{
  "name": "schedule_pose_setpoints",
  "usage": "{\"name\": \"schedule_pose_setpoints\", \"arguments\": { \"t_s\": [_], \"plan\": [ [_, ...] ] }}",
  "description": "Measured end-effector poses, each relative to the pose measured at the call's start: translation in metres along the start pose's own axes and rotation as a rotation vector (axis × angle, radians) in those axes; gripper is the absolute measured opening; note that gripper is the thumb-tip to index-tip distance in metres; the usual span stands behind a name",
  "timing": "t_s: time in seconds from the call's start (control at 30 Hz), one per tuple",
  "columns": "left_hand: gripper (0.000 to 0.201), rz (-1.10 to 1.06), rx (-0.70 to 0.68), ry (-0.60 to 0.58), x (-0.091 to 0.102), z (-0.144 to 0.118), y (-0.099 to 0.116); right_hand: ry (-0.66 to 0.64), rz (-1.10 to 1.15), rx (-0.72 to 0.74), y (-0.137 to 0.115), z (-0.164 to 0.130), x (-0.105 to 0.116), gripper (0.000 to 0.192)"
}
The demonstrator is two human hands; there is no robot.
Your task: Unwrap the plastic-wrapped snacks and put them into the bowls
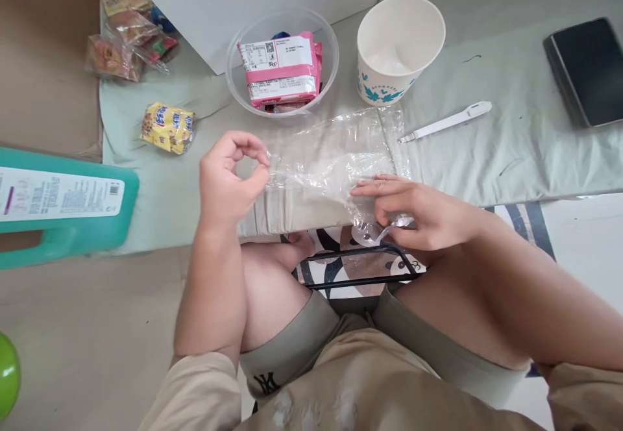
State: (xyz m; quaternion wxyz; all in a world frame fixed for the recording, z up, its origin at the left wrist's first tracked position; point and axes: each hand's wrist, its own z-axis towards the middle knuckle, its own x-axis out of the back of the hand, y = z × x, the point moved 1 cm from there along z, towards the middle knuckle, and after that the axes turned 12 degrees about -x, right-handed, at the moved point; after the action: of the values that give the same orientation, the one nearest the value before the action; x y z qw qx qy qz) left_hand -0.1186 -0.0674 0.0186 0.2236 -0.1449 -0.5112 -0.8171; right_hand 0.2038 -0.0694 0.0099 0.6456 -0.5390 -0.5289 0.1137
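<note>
Both hands work a clear bag [331,165] flat on the mat [487,152].
Left hand [228,181] pinches its edge; right hand [413,213] presses and grips its corner; next likely needs the mouth parted.

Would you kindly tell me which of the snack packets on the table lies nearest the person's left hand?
The yellow snack packet, lying alone on the pale cloth just beyond the left hand. The pink packets sit in the clear plastic bowl; others lie far left.

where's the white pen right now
In the head view the white pen lies on the pale green cloth, right of centre, just below the paper cup and beyond the right hand.
</note>
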Motion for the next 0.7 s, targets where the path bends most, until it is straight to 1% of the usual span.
{"name": "schedule_pose_setpoints", "arguments": {
  "t_s": [0.07,0.1,0.17,0.23,0.27,0.3,0.33,0.37,0.4,0.43,0.47,0.53,0.63,0.7],
  "plan": [
    [0.013,0.041,0.028,-0.096,0.017,0.0,0.005,0.039,0.006,-0.02,0.006,0.0,0.002,0.021],
    [0.011,0.074,0.065,-0.164,0.025,-0.002,0.008,0.056,0.007,-0.031,0.008,-0.001,0.003,0.029],
    [0.013,0.154,0.147,-0.267,0.04,-0.007,0.014,0.084,0.0,-0.055,0.014,-0.002,0.006,0.043],
    [0.015,0.204,0.206,-0.307,0.051,-0.016,0.019,0.103,-0.018,-0.089,0.019,-0.004,0.007,0.051],
    [0.014,0.206,0.225,-0.312,0.055,-0.021,0.02,0.113,-0.028,-0.107,0.021,-0.005,0.008,0.052],
    [0.013,0.201,0.237,-0.314,0.056,-0.026,0.022,0.123,-0.038,-0.119,0.023,-0.007,0.008,0.048],
    [0.017,0.203,0.248,-0.32,0.055,-0.031,0.022,0.134,-0.045,-0.122,0.025,-0.008,0.009,0.039],
    [0.027,0.223,0.251,-0.331,0.053,-0.035,0.023,0.149,-0.049,-0.118,0.026,-0.009,0.009,0.028],
    [0.036,0.259,0.238,-0.343,0.05,-0.038,0.023,0.17,-0.046,-0.109,0.026,-0.01,0.01,0.019],
    [0.039,0.304,0.205,-0.352,0.046,-0.04,0.023,0.195,-0.034,-0.098,0.025,-0.01,0.011,0.015],
    [0.033,0.348,0.157,-0.357,0.042,-0.042,0.023,0.225,-0.013,-0.09,0.023,-0.011,0.012,0.014],
    [0.012,0.391,0.031,-0.337,0.035,-0.044,0.023,0.299,0.071,-0.09,0.016,-0.012,0.013,0.013],
    [0.015,0.322,-0.114,-0.236,0.033,-0.048,0.023,0.427,0.314,-0.114,0.007,-0.01,0.013,0.019],
    [0.015,0.212,-0.142,-0.139,0.034,-0.053,0.021,0.525,0.488,-0.136,0.005,-0.006,0.01,0.028]
  ]
}}
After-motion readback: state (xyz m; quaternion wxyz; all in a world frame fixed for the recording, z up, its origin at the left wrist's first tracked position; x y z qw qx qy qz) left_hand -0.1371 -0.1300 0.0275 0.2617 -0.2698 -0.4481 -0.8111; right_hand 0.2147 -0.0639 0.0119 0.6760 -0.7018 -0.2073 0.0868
